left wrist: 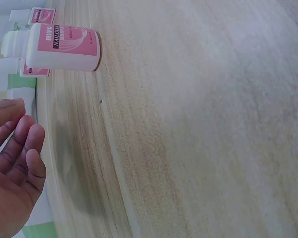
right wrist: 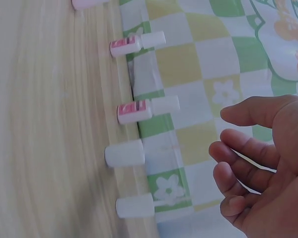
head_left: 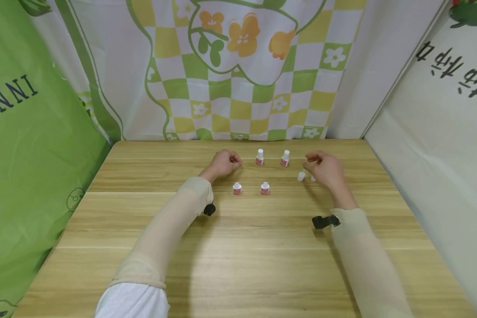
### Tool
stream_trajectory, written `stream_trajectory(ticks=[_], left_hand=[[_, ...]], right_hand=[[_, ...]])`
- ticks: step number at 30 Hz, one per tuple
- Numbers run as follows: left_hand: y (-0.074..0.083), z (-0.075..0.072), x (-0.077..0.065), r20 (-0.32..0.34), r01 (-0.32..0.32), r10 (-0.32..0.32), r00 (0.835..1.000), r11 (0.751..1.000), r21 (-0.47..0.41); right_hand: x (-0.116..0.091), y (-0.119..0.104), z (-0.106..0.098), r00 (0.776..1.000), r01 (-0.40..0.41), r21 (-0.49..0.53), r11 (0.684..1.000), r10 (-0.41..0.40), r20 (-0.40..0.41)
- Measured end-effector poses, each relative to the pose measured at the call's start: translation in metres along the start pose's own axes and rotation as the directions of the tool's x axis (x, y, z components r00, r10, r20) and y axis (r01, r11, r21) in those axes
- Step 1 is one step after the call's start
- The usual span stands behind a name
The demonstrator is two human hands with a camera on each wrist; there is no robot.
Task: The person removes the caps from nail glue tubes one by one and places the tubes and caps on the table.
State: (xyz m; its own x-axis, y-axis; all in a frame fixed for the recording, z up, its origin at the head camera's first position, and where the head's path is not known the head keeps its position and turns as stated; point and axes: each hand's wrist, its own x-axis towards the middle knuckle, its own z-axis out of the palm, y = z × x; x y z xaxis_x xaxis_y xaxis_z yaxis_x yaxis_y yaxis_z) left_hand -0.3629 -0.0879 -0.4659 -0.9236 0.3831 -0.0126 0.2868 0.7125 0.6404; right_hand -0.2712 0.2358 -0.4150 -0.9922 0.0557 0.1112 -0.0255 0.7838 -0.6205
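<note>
White plastic, to judge by the sheen, forms the small bottles, which should be light, stiff and a little slippery. Their narrow bases probably make them easy to tip, and the two without caps could spill, so a gentle thumb-and-finger pinch on the body, below the shoulder, seems best. Loose caps look just as light and are better taken by their smooth sides, clear of the stem.

All four bottles stand upright on the wooden table (head_left: 262,256). The left uncapped bottle (head_left: 237,190) and right uncapped bottle (head_left: 265,189) make the front row, with bare necks above rounded shoulders; behind them are the left capped bottle (head_left: 260,159) and right capped bottle (head_left: 285,160), topped by tall white caps. Each has a pink-red label, and NAIL GLUE is readable on the nearest in the left wrist view. To their right sit the inner loose cap (head_left: 300,176) and outer loose cap (right wrist: 135,205), the latter with a thin stem pointing up.

The left hand (head_left: 223,163), beside the bottles, has loosely bent fingers, a narrow gap to the thumb and nothing visible in it; the right hand (head_left: 326,170), near the loose caps, is likewise empty, thumb and fingers modestly parted
</note>
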Motion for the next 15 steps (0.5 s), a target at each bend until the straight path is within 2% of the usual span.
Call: stream_trajectory(ticks=[6,15], left_hand=[[-0.001,0.001,0.001,-0.004,-0.002,0.002,1.0,1.0,-0.007],[0.0,0.002,0.001,-0.008,-0.006,0.005,1.0,1.0,-0.019]], right_hand=[[0.003,-0.011,0.004,1.0,0.003,0.01,1.0,-0.003,0.03],[0.01,-0.022,0.012,0.999,0.047,0.004,0.999,-0.047,0.023]])
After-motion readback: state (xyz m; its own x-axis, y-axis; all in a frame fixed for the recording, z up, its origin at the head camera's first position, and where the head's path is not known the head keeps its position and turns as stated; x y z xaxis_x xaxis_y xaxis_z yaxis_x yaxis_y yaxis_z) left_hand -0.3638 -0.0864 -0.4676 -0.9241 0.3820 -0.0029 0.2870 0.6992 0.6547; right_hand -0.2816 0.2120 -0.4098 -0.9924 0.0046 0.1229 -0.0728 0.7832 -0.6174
